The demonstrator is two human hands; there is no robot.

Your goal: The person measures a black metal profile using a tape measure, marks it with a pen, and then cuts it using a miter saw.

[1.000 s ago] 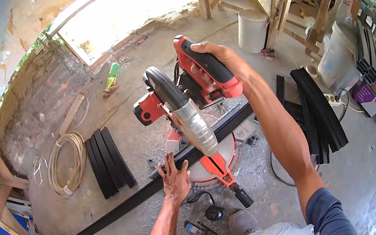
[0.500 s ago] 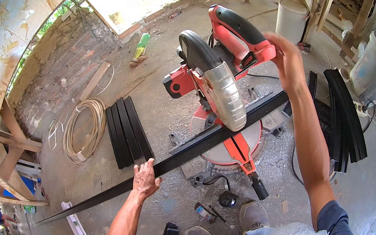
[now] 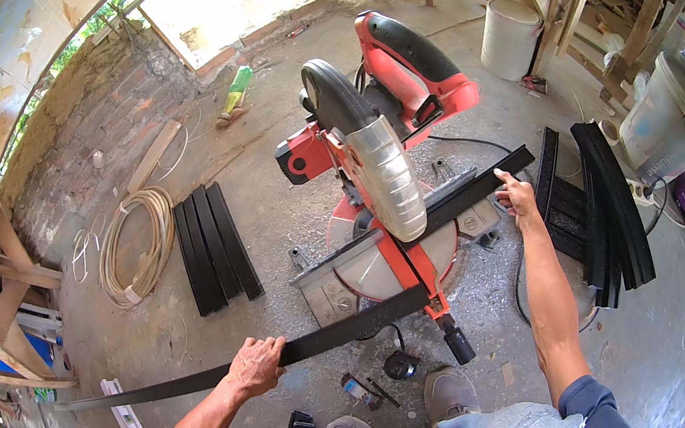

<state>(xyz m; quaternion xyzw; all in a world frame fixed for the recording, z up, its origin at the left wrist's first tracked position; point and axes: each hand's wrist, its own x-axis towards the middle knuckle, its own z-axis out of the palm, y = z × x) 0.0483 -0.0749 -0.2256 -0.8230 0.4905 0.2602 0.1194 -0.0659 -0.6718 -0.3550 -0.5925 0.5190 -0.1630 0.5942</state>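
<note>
Left of the saw (image 3: pixel 383 175), my left fingers (image 3: pixel 271 348) closed round the long black strip (image 3: pixel 353 324), its length running toward the saw's front; right of the saw, nearer it, my right fingers (image 3: pixel 505 203) curled against the short black piece (image 3: pixel 468 196), grip unclear

The concrete floor (image 3: pixel 660 350) carries a red mitre saw (image 3: pixel 386 174); toward the floor's left edge lie coiled hose (image 3: pixel 115 263) and black strips (image 3: pixel 220 245), near its far edge a green bottle (image 3: pixel 238 90).
</note>
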